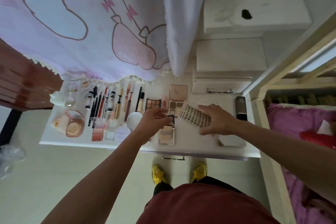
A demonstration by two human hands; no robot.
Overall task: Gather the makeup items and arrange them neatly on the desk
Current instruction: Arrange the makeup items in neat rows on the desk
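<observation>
White desk [192,142] | right hand [216,120] pinches dotted sheet [196,117] | left hand [154,119] just beside that grip, fingertips at small palette [166,133], hold unclear

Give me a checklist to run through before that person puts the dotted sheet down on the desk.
1. Grip: right hand holds the sheet by its edge: ok.
2. Landing spot: bare desk shows to the right of the sheet: ok.
3. Obstacle: bottle is clear of that spot: ok.
4. Path: left hand is close beside the sheet, over the palette: not ok.
5. Hold: whether the left hand grips the palette: cannot tell.
6. Row: pencils lie side by side: ok.
</observation>
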